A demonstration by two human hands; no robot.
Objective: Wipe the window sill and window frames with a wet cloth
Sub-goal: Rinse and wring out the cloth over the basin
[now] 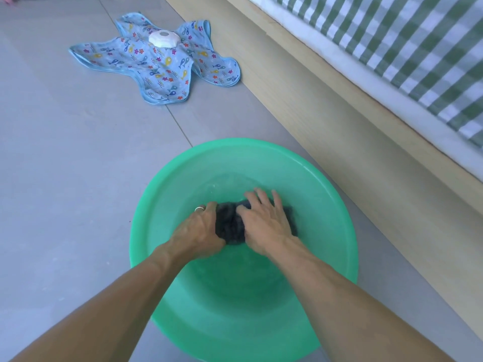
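A green plastic basin point(183, 173) stands on the grey tiled floor with a little water in it. A dark grey cloth point(230, 223) lies bunched in the water at the basin's middle. My left hand point(198, 228) grips the cloth's left end, fingers curled round it, a ring on one finger. My right hand point(264, 220) lies on top of the cloth's right part with its fingers spread and fairly straight, pressing it down. Both forearms reach in from the bottom of the view.
A blue fish-print cloth point(156, 64) with a white round piece point(163, 39) at its centre lies spread on the floor at the back left. A light wooden bed side point(339, 121) runs along the right, with green-checked bedding point(418, 43) above it.
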